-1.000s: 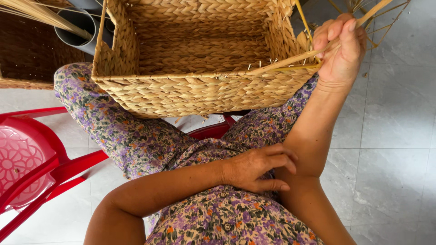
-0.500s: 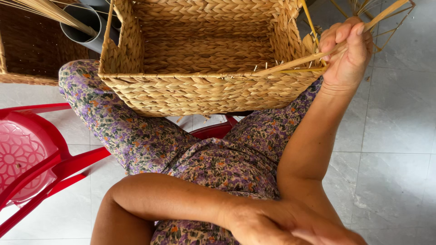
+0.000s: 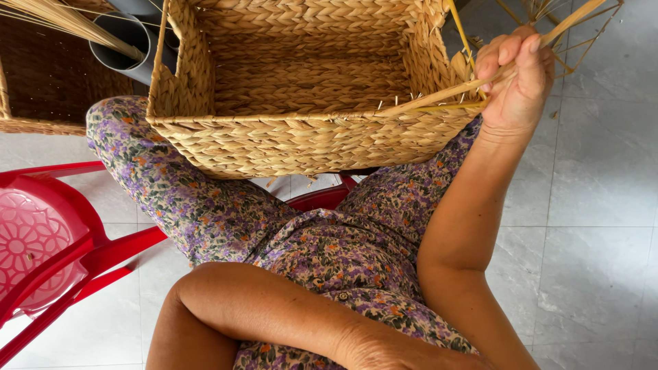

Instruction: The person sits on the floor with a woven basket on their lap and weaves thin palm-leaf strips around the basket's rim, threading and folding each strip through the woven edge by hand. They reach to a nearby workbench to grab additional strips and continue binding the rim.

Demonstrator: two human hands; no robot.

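A rectangular woven straw basket (image 3: 295, 144) rests on my knees, its open top facing the camera. My right hand (image 3: 515, 82) is raised at the basket's right rim, fingers closed on a long flat straw strand (image 3: 439, 96) that runs from the rim up past my fingers. My left forearm lies across my lap in the floral dress; only the wrist and back of my left hand (image 3: 404, 353) show at the bottom edge, the fingers out of frame.
A red plastic chair (image 3: 48, 240) stands at the left. A darker woven basket (image 3: 48, 82) and a grey pipe (image 3: 130, 41) holding straw stalks sit at the upper left. Loose straw strands (image 3: 582, 27) stick out at the upper right over the grey tiled floor (image 3: 603, 205).
My left hand has slid down off my lap toward the bottom edge until its fingers left the frame. My right hand keeps its hold on the strand, raised slightly.
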